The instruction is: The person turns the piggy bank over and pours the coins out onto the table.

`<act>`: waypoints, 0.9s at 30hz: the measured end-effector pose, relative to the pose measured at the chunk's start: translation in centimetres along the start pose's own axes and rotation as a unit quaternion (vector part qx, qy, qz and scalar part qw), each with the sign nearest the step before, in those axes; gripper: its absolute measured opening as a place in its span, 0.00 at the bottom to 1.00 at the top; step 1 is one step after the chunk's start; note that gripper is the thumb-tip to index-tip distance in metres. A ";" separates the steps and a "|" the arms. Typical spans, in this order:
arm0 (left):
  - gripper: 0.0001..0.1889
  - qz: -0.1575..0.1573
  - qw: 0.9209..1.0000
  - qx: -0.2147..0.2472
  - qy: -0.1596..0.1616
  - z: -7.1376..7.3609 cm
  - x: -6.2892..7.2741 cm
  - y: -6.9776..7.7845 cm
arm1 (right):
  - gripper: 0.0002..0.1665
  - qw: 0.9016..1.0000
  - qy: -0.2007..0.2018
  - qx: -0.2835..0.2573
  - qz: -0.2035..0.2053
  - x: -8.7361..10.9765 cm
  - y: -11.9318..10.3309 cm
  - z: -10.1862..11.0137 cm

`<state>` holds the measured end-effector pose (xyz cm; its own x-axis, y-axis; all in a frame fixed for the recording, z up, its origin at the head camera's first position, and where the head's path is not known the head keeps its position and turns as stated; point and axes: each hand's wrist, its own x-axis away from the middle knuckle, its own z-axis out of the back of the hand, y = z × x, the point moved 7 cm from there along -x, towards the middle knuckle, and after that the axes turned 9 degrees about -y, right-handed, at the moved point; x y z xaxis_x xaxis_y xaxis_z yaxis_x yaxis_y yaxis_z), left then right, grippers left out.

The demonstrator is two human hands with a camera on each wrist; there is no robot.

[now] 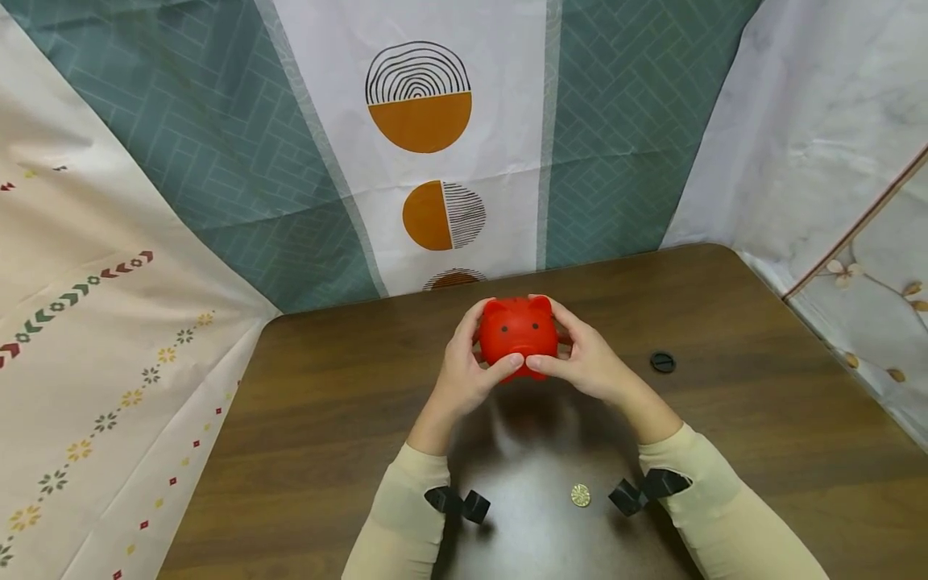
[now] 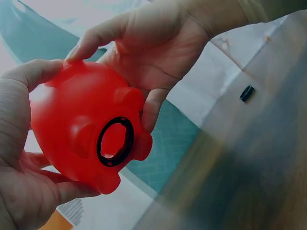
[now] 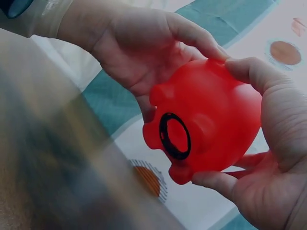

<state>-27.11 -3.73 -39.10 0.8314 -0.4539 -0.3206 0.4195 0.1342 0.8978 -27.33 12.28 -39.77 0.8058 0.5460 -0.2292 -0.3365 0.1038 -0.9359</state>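
Observation:
A red piggy bank is held up over the table between two hands, its face with two dark eyes toward the head camera. The left hand grips one side and the right hand the other, both thumbs near the snout and the other fingers curled behind the body. In the wrist views the underside shows short stubby feet and a round hole rimmed by a black ring. On the table to the right lies a round black plug. Between the forearms, nearer the front, is a gold coin.
The brown wooden table has rounded back corners. Patterned cloths hang along its sides and back, the rear one a green and white cloth. Black wrist-camera mounts stick out from both sleeves above the tabletop.

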 end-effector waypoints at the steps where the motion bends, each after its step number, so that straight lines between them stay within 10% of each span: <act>1: 0.39 0.002 1.000 0.003 -0.001 0.0 0.0 -0.1 | 0.45 1.000 0.001 0.001 -0.005 0.0 0.1 0.0; 6: 0.39 -0.013 1.000 0.002 0.002 0.0 0.0 0.0 | 0.45 1.000 0.012 0.014 -0.008 0.1 0.0 0.0; 11: 0.40 -0.125 0.991 -0.038 0.029 0.4 0.9 5.6 | 0.51 0.993 0.038 0.066 0.089 0.9 -4.4 0.0; 14: 0.38 -0.103 0.994 -0.027 0.023 0.4 0.9 6.1 | 0.49 0.996 0.022 0.052 0.068 0.6 -3.8 0.0; 21: 0.39 -0.036 0.999 -0.001 0.013 0.3 0.1 1.9 | 0.46 0.999 0.011 0.033 0.031 0.0 -1.3 0.3; 27: 0.38 0.000 1.000 0.013 -0.006 0.0 0.4 3.0 | 0.45 1.000 0.004 0.028 -0.006 0.0 -0.4 0.0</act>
<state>-25.52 -3.53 -36.57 0.8271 -0.4638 -0.3176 0.4103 0.1119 0.9051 -27.19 12.30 -39.43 0.8136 0.5380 -0.2203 -0.3532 0.1563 -0.9224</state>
